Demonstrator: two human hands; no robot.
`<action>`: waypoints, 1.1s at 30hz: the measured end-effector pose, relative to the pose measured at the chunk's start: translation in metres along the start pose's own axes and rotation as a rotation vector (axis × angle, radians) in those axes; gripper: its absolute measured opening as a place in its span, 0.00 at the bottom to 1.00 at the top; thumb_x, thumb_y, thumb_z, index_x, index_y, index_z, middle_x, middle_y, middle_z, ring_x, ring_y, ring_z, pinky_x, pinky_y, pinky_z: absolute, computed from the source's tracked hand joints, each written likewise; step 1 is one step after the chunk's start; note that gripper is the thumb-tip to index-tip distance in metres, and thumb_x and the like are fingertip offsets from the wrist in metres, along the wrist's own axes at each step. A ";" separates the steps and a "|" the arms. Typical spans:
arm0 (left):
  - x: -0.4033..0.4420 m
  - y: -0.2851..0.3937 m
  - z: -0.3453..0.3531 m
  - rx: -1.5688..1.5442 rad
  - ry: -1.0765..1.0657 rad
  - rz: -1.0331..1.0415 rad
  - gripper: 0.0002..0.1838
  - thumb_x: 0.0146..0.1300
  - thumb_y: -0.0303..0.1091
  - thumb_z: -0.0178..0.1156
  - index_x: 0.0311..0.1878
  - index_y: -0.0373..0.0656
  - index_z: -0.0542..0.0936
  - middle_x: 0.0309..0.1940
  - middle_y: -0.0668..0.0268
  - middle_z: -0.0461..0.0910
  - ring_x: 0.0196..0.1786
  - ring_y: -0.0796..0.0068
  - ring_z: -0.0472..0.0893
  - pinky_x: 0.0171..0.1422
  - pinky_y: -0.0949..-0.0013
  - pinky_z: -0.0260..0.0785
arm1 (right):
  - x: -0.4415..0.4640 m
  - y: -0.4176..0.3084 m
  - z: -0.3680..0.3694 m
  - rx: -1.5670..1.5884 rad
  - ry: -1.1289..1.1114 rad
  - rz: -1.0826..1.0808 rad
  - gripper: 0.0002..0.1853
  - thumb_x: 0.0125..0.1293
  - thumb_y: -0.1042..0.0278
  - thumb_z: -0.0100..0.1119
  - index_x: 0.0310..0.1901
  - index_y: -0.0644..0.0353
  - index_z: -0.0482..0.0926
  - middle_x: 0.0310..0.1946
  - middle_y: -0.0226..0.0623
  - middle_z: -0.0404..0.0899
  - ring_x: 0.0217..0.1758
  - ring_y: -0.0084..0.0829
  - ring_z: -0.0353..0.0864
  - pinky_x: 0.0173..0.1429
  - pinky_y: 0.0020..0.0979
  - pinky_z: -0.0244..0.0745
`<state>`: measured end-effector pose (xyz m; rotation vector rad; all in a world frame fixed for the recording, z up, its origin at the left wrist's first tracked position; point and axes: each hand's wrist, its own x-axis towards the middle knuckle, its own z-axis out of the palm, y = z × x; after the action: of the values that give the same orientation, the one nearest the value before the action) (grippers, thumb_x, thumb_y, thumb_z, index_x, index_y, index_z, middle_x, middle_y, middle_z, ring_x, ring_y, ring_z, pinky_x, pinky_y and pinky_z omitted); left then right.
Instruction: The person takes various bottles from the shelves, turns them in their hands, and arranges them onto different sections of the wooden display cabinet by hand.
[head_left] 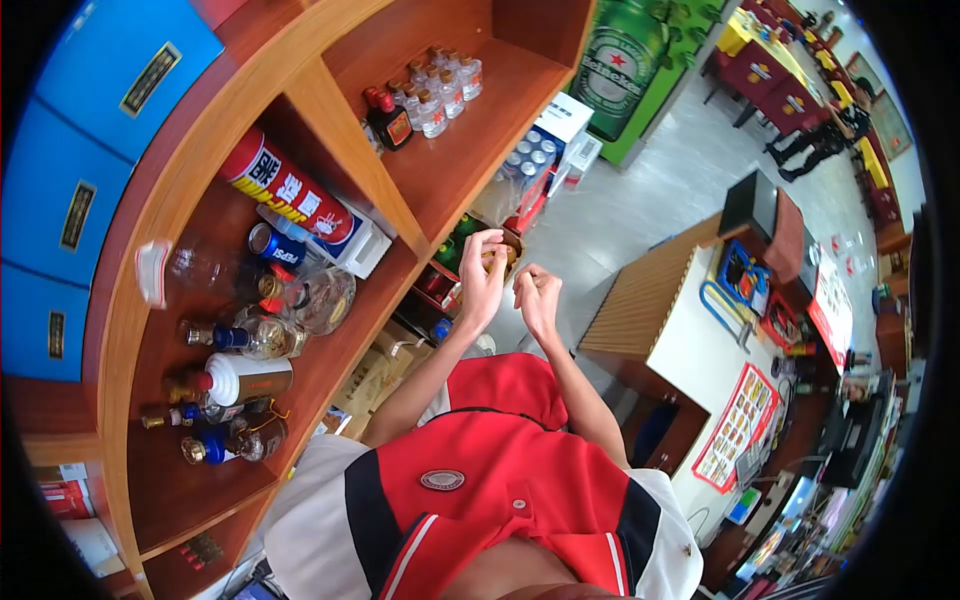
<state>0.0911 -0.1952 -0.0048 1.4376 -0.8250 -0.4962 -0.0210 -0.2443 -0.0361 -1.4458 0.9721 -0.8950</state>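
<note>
Both my hands are raised in front of my chest, slightly apart. My left hand (483, 277) is closed, its fingers curled inward around a small yellowish-brown patch; I cannot make out whether that is held or lies behind. Fingers bent together, my right hand (538, 298) is closed beside it, and anything in it is too small to name. Behind the hands are green bottles (462, 232) in a box, partly covered by my left hand. The wooden shelf (400, 290) runs close along my left forearm.
On the shelf stand a red spray can (290, 190), a Pepsi can (275, 245), liquor bottles (245, 380) and several small clear bottles (440, 95). A white-topped counter (690, 360) with a menu sheet (735, 430) is to the right. A person (835, 125) stands far off near tables.
</note>
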 end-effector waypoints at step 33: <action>0.256 -0.027 -0.074 1.226 1.380 -0.103 0.40 0.66 0.29 0.70 0.76 0.32 0.61 0.66 0.43 0.68 0.70 0.41 0.70 0.73 0.46 0.65 | 0.271 -0.020 0.077 0.135 -0.985 -0.086 0.28 0.80 0.70 0.54 0.17 0.72 0.79 0.21 0.37 0.78 0.28 0.26 0.75 0.38 0.32 0.69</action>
<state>0.3149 -0.3390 0.0237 2.3548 0.2170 1.1052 0.1526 -0.4666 -0.0212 -1.5498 0.1080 -0.2076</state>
